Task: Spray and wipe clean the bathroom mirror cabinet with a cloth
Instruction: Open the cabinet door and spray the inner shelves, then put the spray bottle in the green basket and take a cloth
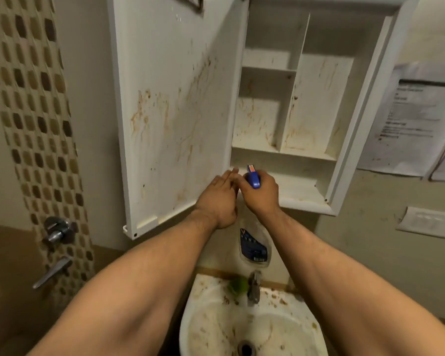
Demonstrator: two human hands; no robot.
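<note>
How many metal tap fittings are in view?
3: a knob and a lever on the left wall, one tap on the basin; others may be hidden.

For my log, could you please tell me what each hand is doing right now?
Left hand: open, fingers straight.
Right hand: gripping the spray bottle.

Bathroom: stained sink [211, 327], wall cabinet [288, 104], tiles [36, 124].

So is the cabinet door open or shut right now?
Open. The door is swung out to the left, its stained inner face showing, and the cabinet shelves are exposed.
</note>
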